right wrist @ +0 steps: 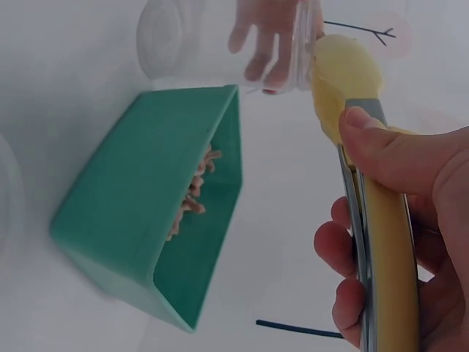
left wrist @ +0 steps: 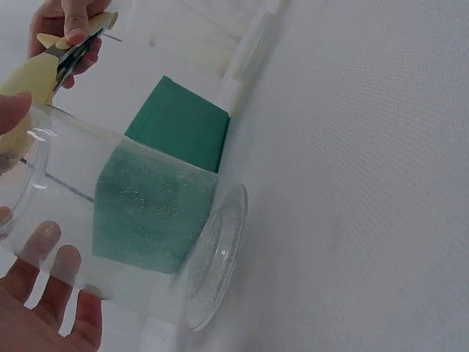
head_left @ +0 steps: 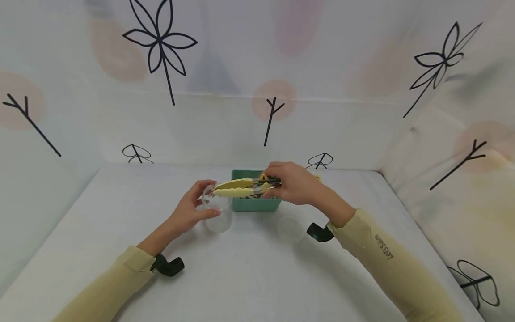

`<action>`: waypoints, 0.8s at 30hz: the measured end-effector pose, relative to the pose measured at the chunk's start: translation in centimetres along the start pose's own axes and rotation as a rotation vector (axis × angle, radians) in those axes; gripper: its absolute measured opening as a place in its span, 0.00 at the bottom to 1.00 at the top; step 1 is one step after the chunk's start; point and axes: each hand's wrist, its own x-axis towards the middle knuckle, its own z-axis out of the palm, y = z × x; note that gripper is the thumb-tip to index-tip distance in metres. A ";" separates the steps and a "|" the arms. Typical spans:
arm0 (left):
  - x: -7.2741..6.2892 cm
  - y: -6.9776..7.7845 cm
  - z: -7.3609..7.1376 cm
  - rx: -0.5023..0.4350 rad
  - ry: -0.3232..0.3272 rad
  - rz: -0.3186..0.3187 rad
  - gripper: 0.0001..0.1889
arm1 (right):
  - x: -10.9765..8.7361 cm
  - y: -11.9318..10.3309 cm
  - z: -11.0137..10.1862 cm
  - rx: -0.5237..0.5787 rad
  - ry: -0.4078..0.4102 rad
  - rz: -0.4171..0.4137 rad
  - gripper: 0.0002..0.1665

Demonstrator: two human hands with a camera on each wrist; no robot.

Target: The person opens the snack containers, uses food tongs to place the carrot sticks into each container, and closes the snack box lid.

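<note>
My left hand grips a clear plastic jar round its upper part, and the jar stands on the white table. In my right hand is a pair of yellow-tipped tongs, their tips at the jar's mouth. Whatever the tips pinch is mostly hidden by them. Behind and right of the jar sits a green box, below the tongs in the head view. Small pale-brown branching pieces lie inside it, seen in the right wrist view.
A round clear lid lies on the white tabletop, in front of the green box and to its right. Patterned cloth with plant drawings hangs behind the table and along its sides.
</note>
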 end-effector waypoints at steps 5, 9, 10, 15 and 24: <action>0.1 0.0 0.0 -0.022 -0.009 0.020 0.38 | 0.1 0.0 0.0 -0.028 -0.005 0.006 0.22; 0.1 0.1 0.1 -0.023 -0.009 0.026 0.38 | 0.0 0.0 -0.1 -0.021 -0.016 0.027 0.24; 0.1 0.1 0.0 -0.020 -0.010 0.029 0.38 | 0.0 0.0 -0.1 -0.018 -0.016 0.033 0.25; -0.1 0.1 0.0 -0.035 -0.012 0.027 0.37 | -0.3 0.2 -0.2 0.022 -0.007 0.052 0.26; -0.2 0.0 -0.1 -0.040 -0.025 0.031 0.36 | -1.6 2.5 -0.3 0.095 0.057 0.142 0.32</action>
